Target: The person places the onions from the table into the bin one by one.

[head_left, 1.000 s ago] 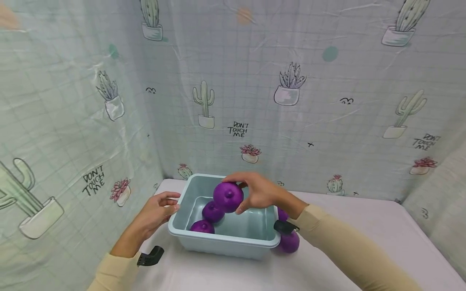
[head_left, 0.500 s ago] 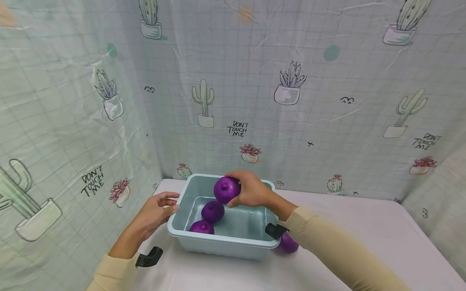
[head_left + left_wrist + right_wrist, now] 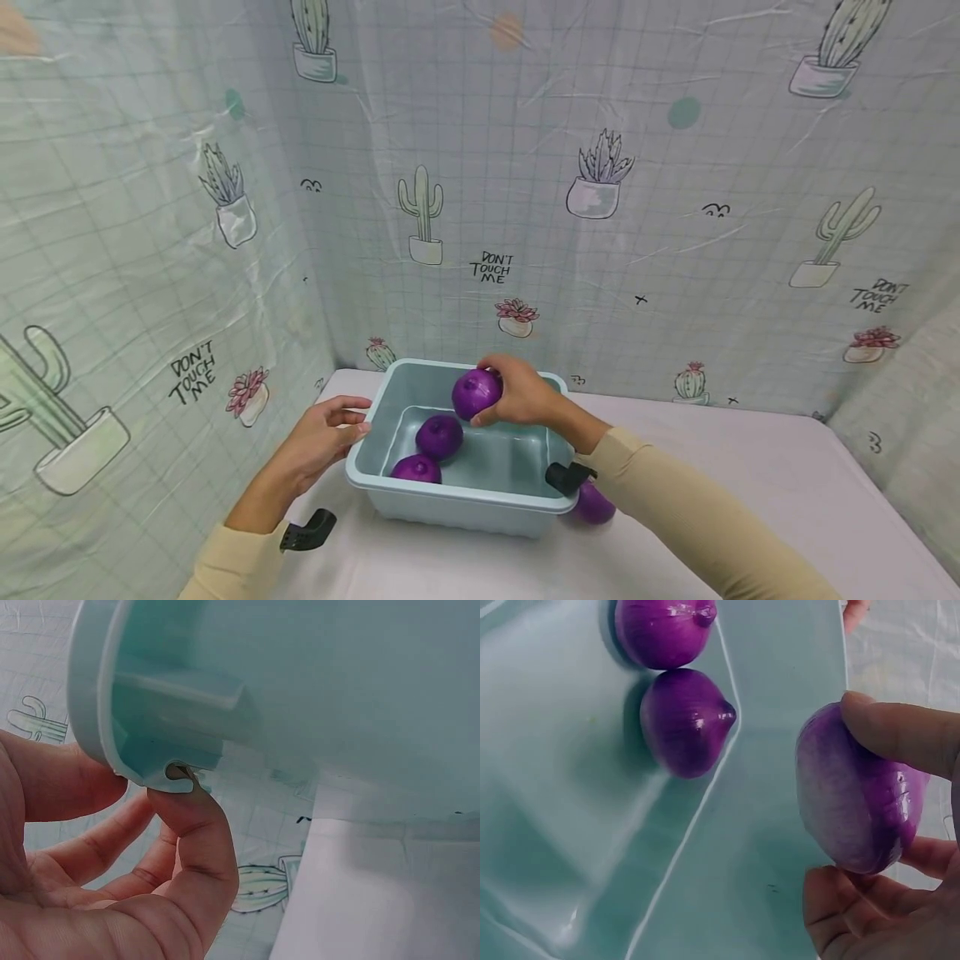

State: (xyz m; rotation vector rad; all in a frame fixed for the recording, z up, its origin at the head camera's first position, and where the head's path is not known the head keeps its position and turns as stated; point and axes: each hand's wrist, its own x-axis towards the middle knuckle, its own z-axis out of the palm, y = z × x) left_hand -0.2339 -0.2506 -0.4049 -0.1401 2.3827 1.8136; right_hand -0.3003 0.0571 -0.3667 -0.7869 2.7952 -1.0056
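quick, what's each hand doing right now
Left hand: grips the rim of the tub.
Right hand: holds a purple onion over the tub.

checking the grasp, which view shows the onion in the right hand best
The right wrist view: the held onion fills the frame close up, with the thumb on top and fingers beneath. The head view shows it small, half covered by the right hand above the tub. The left wrist view shows only the tub's rim.

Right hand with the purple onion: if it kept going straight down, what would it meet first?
Probably the bare floor of the pale blue tub. The right hand holds its red onion above it, seemingly just beside the two onions lying inside; depth is unclear.
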